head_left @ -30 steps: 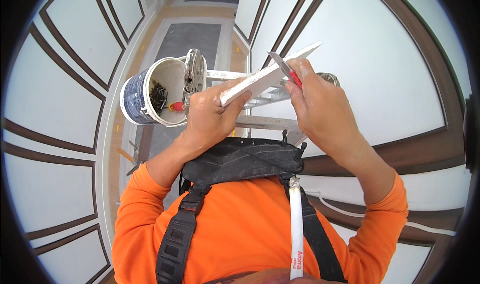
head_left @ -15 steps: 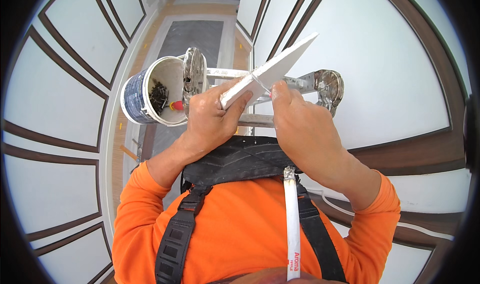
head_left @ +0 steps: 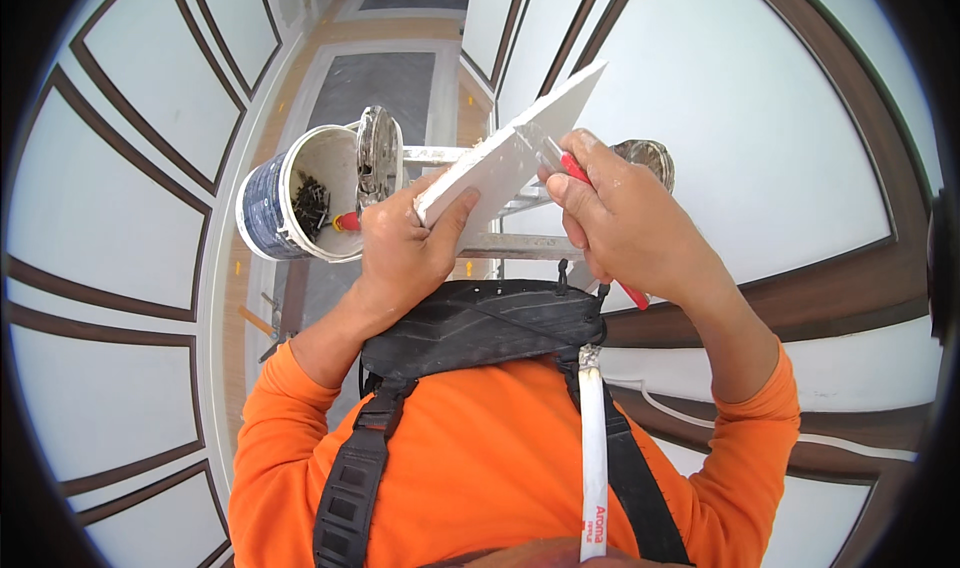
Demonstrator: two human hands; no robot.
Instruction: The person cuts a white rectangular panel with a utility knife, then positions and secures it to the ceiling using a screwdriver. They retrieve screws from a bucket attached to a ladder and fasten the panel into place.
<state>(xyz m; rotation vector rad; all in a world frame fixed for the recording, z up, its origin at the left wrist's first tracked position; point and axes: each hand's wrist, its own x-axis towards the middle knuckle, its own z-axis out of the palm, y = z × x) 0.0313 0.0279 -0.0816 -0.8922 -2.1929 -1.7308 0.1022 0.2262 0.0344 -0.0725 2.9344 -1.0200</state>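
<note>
My left hand (head_left: 408, 253) grips the lower end of a white board (head_left: 515, 158), with the thumb on its face and the fingers behind. The board is flat, looks like plasterboard, and tilts up to the right with a rough, crumbly edge. My right hand (head_left: 630, 208) is closed around a red utility knife (head_left: 577, 167). Its thin metal blade points toward the board's face; whether it touches cannot be told. The knife's red tail shows below my palm, and my fingers hide the middle of its handle.
A blue-and-white bucket (head_left: 268, 208) with dark screws (head_left: 310, 203) and a red-handled tool (head_left: 346, 222) hangs beside the paint-stained stepladder (head_left: 520, 245). Panelled walls (head_left: 780, 118) flank a narrow corridor. A cigarette (head_left: 593, 458) with an ash tip juts over my orange shirt.
The knife has drawn away from the board's edge to the right, and its red handle now shows. The board and my left hand have shifted slightly left and down.
</note>
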